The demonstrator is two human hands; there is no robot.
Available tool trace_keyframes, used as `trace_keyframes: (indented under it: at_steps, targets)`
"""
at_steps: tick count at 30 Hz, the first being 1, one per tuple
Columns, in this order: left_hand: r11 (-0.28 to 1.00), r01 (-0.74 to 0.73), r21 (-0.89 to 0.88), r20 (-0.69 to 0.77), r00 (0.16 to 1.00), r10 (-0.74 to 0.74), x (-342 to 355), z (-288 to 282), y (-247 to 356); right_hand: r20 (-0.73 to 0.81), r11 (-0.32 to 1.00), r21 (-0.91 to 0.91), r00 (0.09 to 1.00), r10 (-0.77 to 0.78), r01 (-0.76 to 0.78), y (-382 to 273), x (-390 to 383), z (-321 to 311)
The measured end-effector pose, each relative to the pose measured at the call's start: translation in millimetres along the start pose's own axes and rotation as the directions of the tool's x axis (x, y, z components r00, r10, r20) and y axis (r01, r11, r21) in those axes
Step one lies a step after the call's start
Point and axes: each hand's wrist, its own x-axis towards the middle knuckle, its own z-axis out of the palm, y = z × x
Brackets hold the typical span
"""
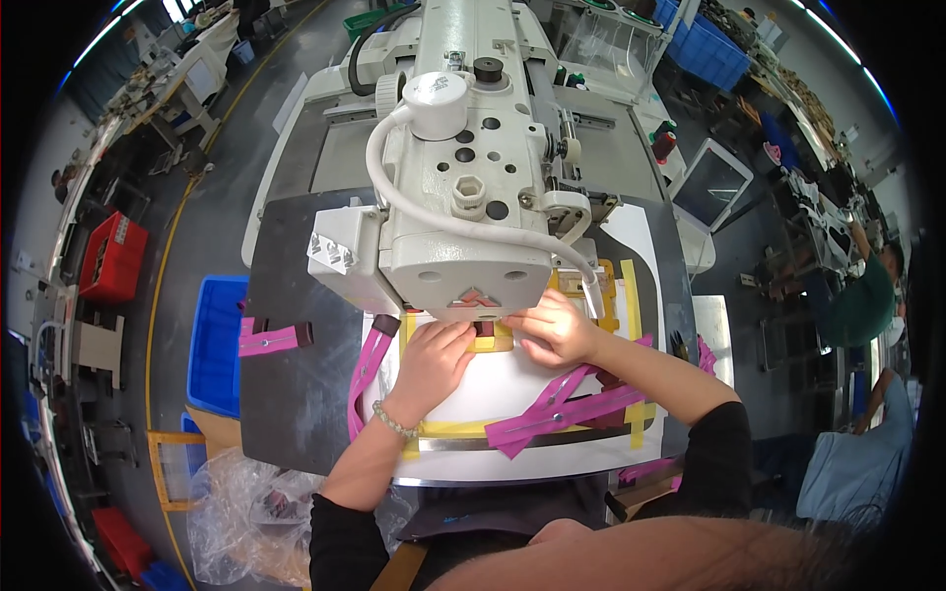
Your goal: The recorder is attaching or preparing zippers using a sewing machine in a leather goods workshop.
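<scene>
Both my hands work under the head of a large white industrial sewing machine point(463, 227). My left hand point(431, 369), a beaded bracelet on its wrist, has its fingers drawn together at a small dark brown piece point(484, 330) inside a yellow frame point(490, 344). From the other side my right hand point(558, 330) reaches in, fingers bent and closed by the same frame. The machine partly hides both sets of fingertips, so what they grip is unclear. A magenta zipper strip point(370, 379) with a dark end lies beside my left hand. More magenta zipper strips point(552, 419) cross below my right forearm.
Another magenta zipper point(276, 340) lies on the dark table point(296, 414) at left. Yellow tape point(636, 305) edges the white sheet. A blue bin point(215, 345) and clear plastic bags point(246, 517) are at left; a screen point(711, 185) and other people are at right.
</scene>
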Motion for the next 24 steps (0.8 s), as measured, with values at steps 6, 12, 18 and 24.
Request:
trace_keyframes:
  at_steps: [6, 12, 18, 24]
  targets:
    - [1.0, 0.007, 0.004, 0.005, 1.0, -0.007, -2.7, 2.6, -2.0, -0.09, 0.994, -0.05, 0.992, 0.092, -0.097, -2.1, -1.0, 1.2]
    - [1.0, -0.008, 0.02, 0.001, 1.0, 0.008, -2.4, 3.0, -3.4, -0.127, 0.986, -0.12, 0.987, 0.1, -0.116, -4.1, -2.2, 4.1]
    - [1.0, -0.01, 0.006, -0.003, 1.0, 0.01, -3.9, 4.1, -6.6, -0.067, 0.977, -0.084, 0.979, 0.191, -0.197, -19.1, -5.6, -10.3]
    - [1.0, 0.007, 0.009, 0.003, 1.0, -0.007, -4.2, 3.0, -6.1, 0.367, 0.858, 0.229, 0.857, 0.362, -0.46, -57.6, -27.2, -51.4]
